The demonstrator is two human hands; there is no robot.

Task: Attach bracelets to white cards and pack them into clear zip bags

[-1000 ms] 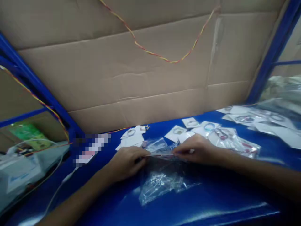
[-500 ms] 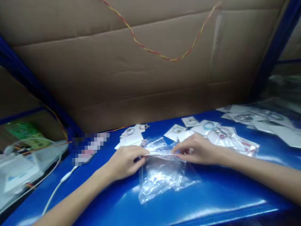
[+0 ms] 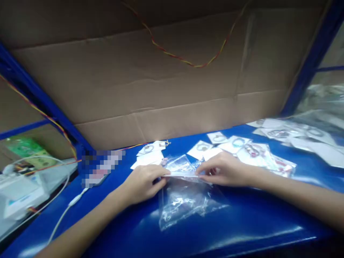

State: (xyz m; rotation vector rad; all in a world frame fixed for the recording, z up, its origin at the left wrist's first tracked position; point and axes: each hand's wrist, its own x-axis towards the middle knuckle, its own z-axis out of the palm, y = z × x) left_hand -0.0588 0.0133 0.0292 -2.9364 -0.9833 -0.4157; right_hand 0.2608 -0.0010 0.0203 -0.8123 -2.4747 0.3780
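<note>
My left hand (image 3: 147, 182) pinches the left end of a thin white card (image 3: 180, 174), thumb below and fingers above. At the other end my right hand (image 3: 221, 171) closes its thumb and fingertips on the same edge. The card is seen nearly edge-on, among clear plastic. Toward me, a clear plastic bag (image 3: 188, 206) lies crinkled on the blue table (image 3: 242, 218), under and in front of the card. More clear plastic (image 3: 179, 164) shows just behind it. Whether the card is inside a bag, I cannot tell.
White cards with ring-shaped items lie behind my left hand (image 3: 147, 157), behind my right hand (image 3: 201, 148) and at the far right (image 3: 287, 132). A blurred-out object (image 3: 103, 170) with a white cable (image 3: 63, 216) sits left. Cardboard (image 3: 172, 82) stands behind, with twisted wire (image 3: 193, 65) hanging.
</note>
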